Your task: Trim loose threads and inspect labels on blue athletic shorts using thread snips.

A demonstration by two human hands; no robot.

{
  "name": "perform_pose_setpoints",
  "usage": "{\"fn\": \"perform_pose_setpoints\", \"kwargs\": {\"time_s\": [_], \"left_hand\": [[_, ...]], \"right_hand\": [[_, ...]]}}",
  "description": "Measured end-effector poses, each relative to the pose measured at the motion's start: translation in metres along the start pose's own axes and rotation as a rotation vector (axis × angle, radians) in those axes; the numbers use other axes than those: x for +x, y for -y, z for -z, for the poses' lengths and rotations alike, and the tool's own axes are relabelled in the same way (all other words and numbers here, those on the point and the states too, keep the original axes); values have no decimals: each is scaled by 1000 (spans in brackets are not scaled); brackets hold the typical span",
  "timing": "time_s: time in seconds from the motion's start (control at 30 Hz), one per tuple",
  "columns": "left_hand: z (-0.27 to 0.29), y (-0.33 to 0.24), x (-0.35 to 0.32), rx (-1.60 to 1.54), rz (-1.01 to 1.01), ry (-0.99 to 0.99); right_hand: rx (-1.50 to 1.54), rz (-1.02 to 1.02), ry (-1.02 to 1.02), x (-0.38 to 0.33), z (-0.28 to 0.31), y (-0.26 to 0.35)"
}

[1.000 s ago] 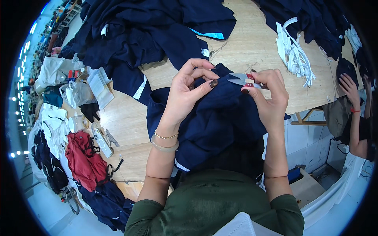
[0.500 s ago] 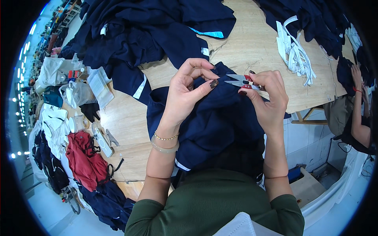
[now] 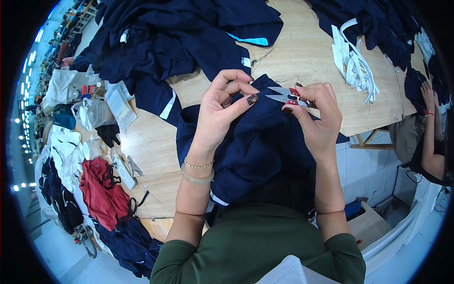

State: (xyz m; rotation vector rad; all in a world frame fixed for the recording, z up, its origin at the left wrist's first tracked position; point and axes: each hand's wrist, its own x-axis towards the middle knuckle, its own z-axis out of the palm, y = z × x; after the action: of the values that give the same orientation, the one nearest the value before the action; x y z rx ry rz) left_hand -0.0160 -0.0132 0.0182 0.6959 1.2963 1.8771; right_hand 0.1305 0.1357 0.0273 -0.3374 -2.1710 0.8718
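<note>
A dark navy garment (image 3: 257, 142) lies bunched in front of me on the wooden table (image 3: 302, 52). My left hand (image 3: 222, 111) pinches a fold of its fabric between thumb and fingers. My right hand (image 3: 319, 120) holds small thread snips (image 3: 283, 96) with a red grip, their open blades pointing left toward the pinched fold, close to my left thumb.
A large pile of navy garments (image 3: 179, 38) covers the table's far left, more navy cloth (image 3: 373, 23) the far right. White fabric strips (image 3: 354, 61) lie on the right. At left stand plastic bags, papers and a red bag (image 3: 101, 191). Another person's arm (image 3: 430, 132) shows at the right edge.
My right hand has brought the snips a little leftward, closer to the fold that my left hand pinches. The person at the right has shifted an arm.
</note>
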Motion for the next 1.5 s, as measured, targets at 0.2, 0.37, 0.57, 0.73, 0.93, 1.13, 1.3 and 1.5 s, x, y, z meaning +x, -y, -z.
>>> {"fn": "perform_pose_setpoints", "kwargs": {"time_s": [0.2,0.37,0.57,0.73,0.93,1.13,1.3,1.5], "left_hand": [[1,0,0,-52,11,4],[1,2,1,-94,34,-4],[-5,14,6,-124,-19,-55],[-2,22,6,-150,74,-197],[1,20,4,-171,49,-183],[2,16,3,-169,33,-156],[-1,12,3,-162,16,-117],[-5,5,2,-162,33,-80]], "right_hand": [[160,-174,-7,-3,-5,1],[569,-391,-114,4,-10,11],[78,22,30,9,-42,-1],[-55,22,-8,7,-59,0],[735,-578,-11,18,-26,-15],[362,-373,175,20,7,-22],[119,-188,216,27,11,-15],[47,-45,255,34,9,-11]]}}
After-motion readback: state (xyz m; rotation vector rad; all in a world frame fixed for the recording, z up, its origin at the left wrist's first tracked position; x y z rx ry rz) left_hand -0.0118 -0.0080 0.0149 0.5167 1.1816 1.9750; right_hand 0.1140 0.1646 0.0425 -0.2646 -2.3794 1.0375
